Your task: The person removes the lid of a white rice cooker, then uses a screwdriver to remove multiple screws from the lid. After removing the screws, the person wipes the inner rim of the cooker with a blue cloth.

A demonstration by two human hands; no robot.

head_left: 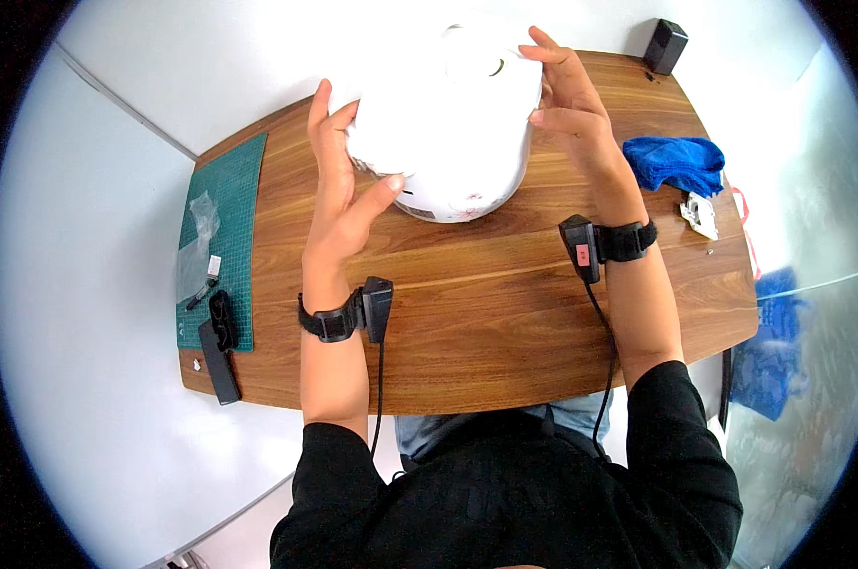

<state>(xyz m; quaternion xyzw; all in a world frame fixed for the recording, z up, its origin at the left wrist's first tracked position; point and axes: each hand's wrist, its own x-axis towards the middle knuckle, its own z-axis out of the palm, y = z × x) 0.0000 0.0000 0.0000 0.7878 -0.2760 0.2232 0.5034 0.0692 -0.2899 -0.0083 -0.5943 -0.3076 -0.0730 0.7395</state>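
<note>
White appliance [462, 142]: rounded body between your hands, at the far middle of the wooden table [486, 322]; whether lifted, cannot tell.
Left hand [338, 211]: half open, thumb and fingers spread, holding its left side.
Right hand [581, 116]: half open, your fingers and thumb on its right side.
Blue cloth [674, 163]: beside your right forearm.
</note>
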